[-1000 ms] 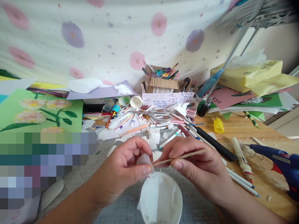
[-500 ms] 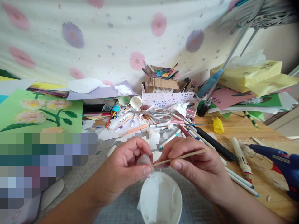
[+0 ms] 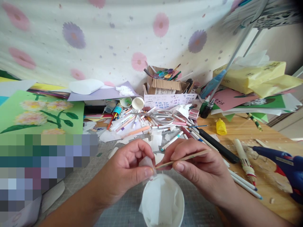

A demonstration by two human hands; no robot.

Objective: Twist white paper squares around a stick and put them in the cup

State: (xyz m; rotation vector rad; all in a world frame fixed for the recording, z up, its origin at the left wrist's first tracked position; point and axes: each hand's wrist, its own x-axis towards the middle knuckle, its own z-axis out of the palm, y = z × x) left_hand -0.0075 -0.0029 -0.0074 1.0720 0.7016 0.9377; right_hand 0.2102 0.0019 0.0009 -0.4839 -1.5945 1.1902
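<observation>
I see the thin wooden stick (image 3: 195, 155) near the white bowl's (image 3: 182, 201) far rim, pinched by the right hand (image 3: 204, 176), seemingly for fine control; the left hand (image 3: 125, 173) pinches translucent paper (image 3: 145, 162) at its tip. Scissors (image 3: 161, 121) lie beyond the bowl.

Home-like craft corner: flowered curtain (image 3: 99, 41) behind wooden desk (image 3: 272, 142), gridded cutting mat (image 3: 71, 176), heap of markers (image 3: 144, 121), scissors (image 3: 163, 117), blue glue gun (image 3: 279, 159), paint palette (image 3: 165, 74), flower painting (image 3: 56, 113) on green paper, scattered paper scraps (image 3: 155, 142).
</observation>
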